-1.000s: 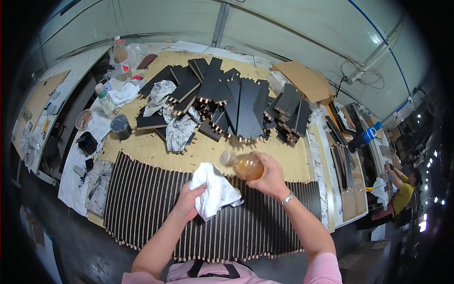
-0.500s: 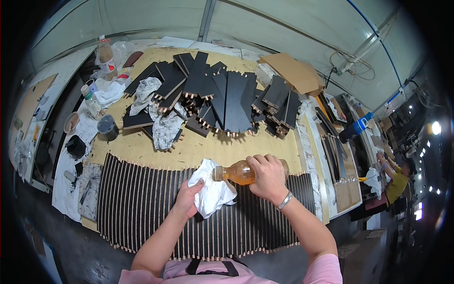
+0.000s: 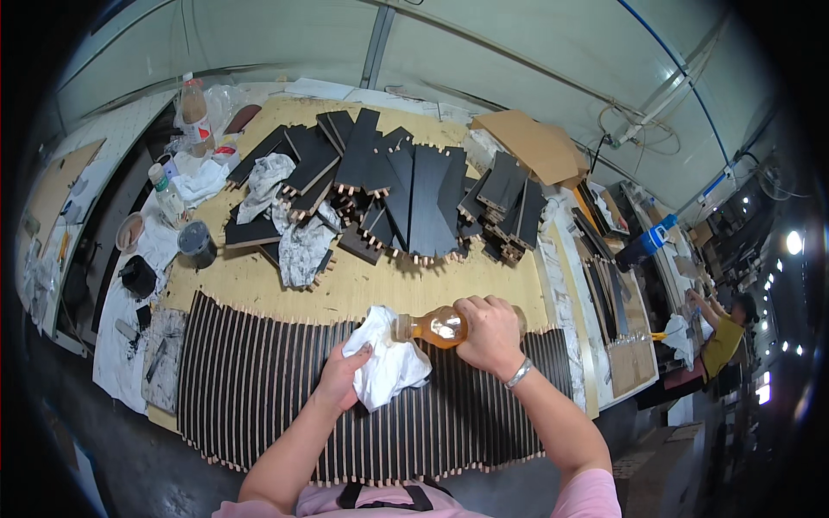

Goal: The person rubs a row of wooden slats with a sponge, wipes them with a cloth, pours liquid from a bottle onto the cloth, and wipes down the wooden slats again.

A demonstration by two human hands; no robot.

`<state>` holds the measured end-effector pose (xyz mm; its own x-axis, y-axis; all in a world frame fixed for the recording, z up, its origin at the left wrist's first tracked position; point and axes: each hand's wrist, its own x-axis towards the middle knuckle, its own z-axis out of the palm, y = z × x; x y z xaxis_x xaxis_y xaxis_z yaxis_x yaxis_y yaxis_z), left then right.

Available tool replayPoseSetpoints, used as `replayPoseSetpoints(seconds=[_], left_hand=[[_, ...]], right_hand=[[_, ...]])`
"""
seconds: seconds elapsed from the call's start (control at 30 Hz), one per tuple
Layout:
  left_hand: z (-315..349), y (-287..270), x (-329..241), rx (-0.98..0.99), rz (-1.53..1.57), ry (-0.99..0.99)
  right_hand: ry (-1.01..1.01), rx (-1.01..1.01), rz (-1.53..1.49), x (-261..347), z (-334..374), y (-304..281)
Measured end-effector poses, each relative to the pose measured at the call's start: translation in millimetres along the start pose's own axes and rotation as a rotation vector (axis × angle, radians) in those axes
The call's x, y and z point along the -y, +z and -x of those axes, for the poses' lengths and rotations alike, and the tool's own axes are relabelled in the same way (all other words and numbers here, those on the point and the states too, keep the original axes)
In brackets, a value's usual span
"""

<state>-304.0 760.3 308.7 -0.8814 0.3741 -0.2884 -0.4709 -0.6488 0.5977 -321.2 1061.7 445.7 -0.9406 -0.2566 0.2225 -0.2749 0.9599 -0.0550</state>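
Observation:
My right hand [image 3: 490,334] grips a clear plastic bottle [image 3: 434,328] of amber liquid, tipped on its side with the neck pointing left into a white rag [image 3: 386,363]. My left hand [image 3: 344,375] holds that crumpled rag just above a long row of black slats [image 3: 259,388] with pale wooden dowel ends, laid side by side along the near edge of the workbench [image 3: 371,285]. A metal bracelet sits on my right wrist.
A heap of black panels [image 3: 406,190] and white rags [image 3: 298,246] fills the far half of the bench. Bottles [image 3: 194,104], a dark cup [image 3: 197,243] and cloths line the left side. Cardboard [image 3: 531,147] lies far right. Another person [image 3: 725,324] works at the right.
The bottle has gone from upright to lying sideways, its neck swung left and down against the rag. My left hand has kept the rag in about the same place.

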Motion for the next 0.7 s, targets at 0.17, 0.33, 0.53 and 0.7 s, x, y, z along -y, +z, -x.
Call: replayPoseSetpoints(seconds=[0.17, 0.33, 0.53, 0.7], left_hand=[[4, -8, -12, -0.023, 0.058, 0.047], [25, -17, -30, -0.073, 0.076, 0.091], [61, -24, -38, -0.130, 0.083, 0.134], [88, -50, -33, -0.171, -0.036, 0.143]], right_hand=[[0.050, -0.065, -0.225, 4, -16, 26], [0.167, -0.126, -0.569, 19, -63, 87], [0.301, -0.160, -1.303, 38, -134, 172], [0.229, -0.189, -1.223, 54, -146, 211]])
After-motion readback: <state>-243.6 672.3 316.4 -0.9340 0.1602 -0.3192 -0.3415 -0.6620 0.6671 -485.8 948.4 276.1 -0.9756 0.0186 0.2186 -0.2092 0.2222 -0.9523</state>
